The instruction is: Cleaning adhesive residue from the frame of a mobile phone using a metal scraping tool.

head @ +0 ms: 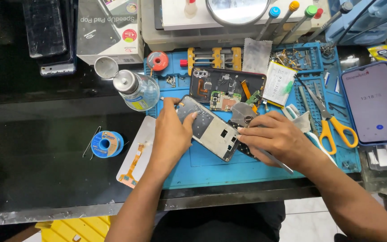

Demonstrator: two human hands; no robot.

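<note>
Left hand (pixel 171 134) lies flat over the left end of a silver phone mid-frame (pixel 211 130), fingers curled round its edge, pinning it to the blue repair mat (pixel 211 168). Right hand (pixel 276 139) is closed in a pen grip on a thin metal tool (pixel 274 159), tip at the frame's right end. Just beyond lies an opened phone body with exposed circuit board (pixel 224 87). Yellow-handled scissors (pixel 330 118) rest to the right; a solder spool (pixel 106 143) sits well left.
</note>
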